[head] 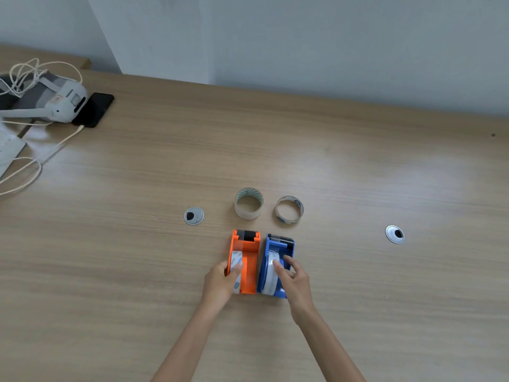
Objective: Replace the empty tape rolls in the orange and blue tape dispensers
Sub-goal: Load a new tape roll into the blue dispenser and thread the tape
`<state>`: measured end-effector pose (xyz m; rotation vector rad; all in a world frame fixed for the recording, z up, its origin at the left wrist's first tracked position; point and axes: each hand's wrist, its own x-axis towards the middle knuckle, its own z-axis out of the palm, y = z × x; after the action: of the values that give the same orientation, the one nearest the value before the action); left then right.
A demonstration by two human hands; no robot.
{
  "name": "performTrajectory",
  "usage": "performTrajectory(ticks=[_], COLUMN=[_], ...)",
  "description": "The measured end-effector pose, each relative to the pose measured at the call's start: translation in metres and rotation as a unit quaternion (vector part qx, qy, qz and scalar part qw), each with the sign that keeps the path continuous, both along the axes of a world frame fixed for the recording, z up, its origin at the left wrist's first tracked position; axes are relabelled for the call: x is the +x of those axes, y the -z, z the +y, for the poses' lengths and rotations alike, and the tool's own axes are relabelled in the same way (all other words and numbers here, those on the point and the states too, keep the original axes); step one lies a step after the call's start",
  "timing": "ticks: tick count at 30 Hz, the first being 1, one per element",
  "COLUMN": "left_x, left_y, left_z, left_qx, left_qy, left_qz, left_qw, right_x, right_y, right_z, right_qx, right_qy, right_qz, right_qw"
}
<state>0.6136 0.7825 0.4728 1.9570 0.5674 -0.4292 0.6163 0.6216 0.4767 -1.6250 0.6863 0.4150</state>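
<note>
Broadly, the desk fills the view, and the orange dispenser near its front middle serves as the landmark. Far to the dispenser's upper left lies a white headset with cables, touching a black phone. Just right of the orange dispenser, almost touching it, stands the blue dispenser; both point their cutters away from the person.

The left hand grips the orange dispenser's left wall, thumb laid over the white roll seated in it. The right hand is curled over the blue dispenser, fingertips pinching the top of its roll. Both rolls look like tape already in place, so the swap seems nearly done, with seating or threading left.

Just beyond the orange dispenser sits a tall bare core, and to that core's right a thinner ring, apart from each other; these are probably the spent rolls. Left of the cores is a cable grommet; another grommet lies well right of the blue dispenser.

Risks, as I judge them: the orange roll sits hard against the left wall and may be off its hub, so a pull could tip it out. Tape led over either cutter could stick to itself or to fingers. Pressing on one dispenser could shove it against its neighbour.
</note>
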Motion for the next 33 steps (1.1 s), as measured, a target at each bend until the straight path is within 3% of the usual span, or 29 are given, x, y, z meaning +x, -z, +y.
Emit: performTrajectory(ticks=[4,15,21,25,28,33], left_x=[0.002,0.001,0.017,0.068,0.121,0.176], left_y=[0.002,-0.001,-0.007,-0.016,-0.013,0.019], left_z=[-0.003,-0.005,0.012,0.039,0.042,0.023], left_qx=[-0.094,-0.101,0.033,0.109,0.118,0.118], left_qy=[-0.050,-0.040,0.058,0.006,-0.018,0.014], left_qz=[0.003,0.021,0.095,0.003,-0.056,-0.036], left_qw=[0.994,0.994,0.993,0.994,0.991,0.992], right_x=[0.001,0.003,0.027,0.086,0.124,0.162], right_y=[-0.004,0.002,-0.002,0.002,0.022,0.053], right_z=[-0.002,-0.012,-0.037,-0.067,-0.070,-0.055], right_qx=[0.000,-0.029,-0.155,-0.218,-0.236,-0.255], right_qy=[-0.025,-0.074,-0.127,-0.021,-0.015,-0.052], right_qz=[-0.016,-0.026,-0.089,-0.126,-0.117,-0.112], right_qw=[1.000,0.996,0.976,0.967,0.965,0.959])
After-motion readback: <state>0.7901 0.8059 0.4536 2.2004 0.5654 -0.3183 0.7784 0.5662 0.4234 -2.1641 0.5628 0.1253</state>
